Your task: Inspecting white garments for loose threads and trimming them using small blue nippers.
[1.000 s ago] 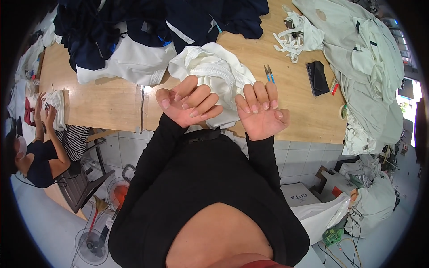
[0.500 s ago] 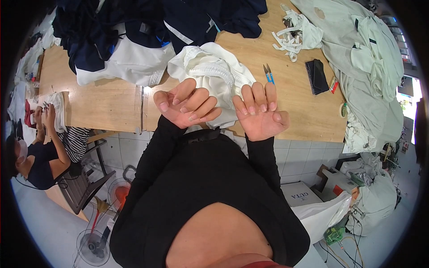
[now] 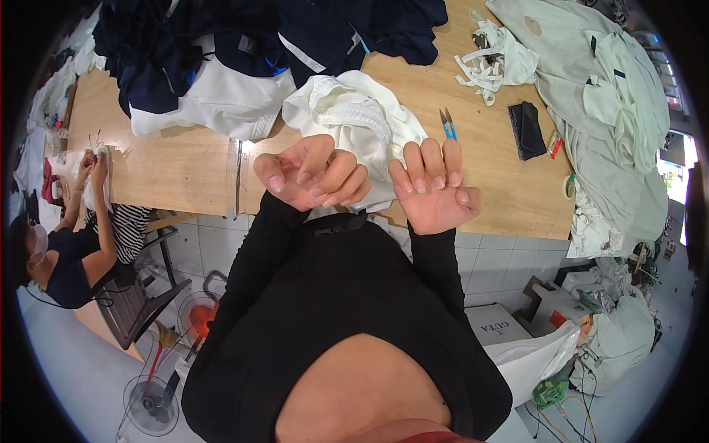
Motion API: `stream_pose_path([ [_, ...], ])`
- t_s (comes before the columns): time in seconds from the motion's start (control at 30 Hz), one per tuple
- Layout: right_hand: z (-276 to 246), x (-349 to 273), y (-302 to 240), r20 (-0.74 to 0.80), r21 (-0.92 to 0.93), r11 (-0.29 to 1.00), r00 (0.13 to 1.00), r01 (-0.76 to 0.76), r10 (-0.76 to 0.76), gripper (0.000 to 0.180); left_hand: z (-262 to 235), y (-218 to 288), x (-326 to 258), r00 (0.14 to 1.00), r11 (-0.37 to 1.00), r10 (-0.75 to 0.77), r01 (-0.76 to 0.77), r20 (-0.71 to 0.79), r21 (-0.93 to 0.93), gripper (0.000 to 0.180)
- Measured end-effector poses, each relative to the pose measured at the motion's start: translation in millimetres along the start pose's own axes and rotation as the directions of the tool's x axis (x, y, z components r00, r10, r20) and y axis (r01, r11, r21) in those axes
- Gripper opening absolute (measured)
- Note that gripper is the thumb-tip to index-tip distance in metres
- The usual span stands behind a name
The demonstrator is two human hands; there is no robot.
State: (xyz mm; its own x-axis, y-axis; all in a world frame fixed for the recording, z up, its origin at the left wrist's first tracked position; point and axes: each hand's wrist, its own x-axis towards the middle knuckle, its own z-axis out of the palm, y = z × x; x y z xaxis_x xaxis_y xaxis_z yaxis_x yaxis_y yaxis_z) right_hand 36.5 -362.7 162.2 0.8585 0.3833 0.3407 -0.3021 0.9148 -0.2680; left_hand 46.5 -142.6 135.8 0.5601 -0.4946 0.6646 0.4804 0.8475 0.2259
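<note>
White garment (image 3: 354, 118), bunched and elasticated at one edge, heaped on the wooden table (image 3: 185, 166) just beyond both hands and partly hidden behind them. Left hand (image 3: 310, 177) raised palm-up above the table edge, fingers curled loosely inward, grasping nothing. Right hand (image 3: 432, 193) likewise lifted, palm towards the camera, fingers (image 3: 413, 166) bent at the tips, empty; possibly brushing the cloth behind, though contact cannot be told from this angle. Black sleeves (image 3: 258, 244) running down from both wrists to the lower edge.

Blue-handled thread snips (image 3: 447, 122) lying on bare wood just right of the garment, near the right fingertips but apart from them. Black pouch (image 3: 527, 130) farther right. Tangle of white straps (image 3: 491, 59) beyond the snips. Dark navy clothing (image 3: 244, 37) piled along the far side, with a folded white piece (image 3: 214, 103) beneath it. Pale green fabric (image 3: 613, 96) heaped at the right end. Another person (image 3: 66, 251) seated at the left end, hands up at something small.
</note>
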Motion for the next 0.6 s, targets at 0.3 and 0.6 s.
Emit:
stream_pose_path([
  [0.3,28.6,5.9,-35.4,0.202,-0.569,0.805,0.978,0.168,-0.062,0.023,82.7,78.8,27.6,0.942,0.203,-0.127,0.332,-0.311,0.921,0.043],
  [0.6,124.5,13.3,-61.8,0.389,-0.878,-0.141,0.853,0.457,0.348,0.048,113.5,133.0,27.1,0.857,-0.034,-0.487,0.172,-0.166,0.985,0.066],
])
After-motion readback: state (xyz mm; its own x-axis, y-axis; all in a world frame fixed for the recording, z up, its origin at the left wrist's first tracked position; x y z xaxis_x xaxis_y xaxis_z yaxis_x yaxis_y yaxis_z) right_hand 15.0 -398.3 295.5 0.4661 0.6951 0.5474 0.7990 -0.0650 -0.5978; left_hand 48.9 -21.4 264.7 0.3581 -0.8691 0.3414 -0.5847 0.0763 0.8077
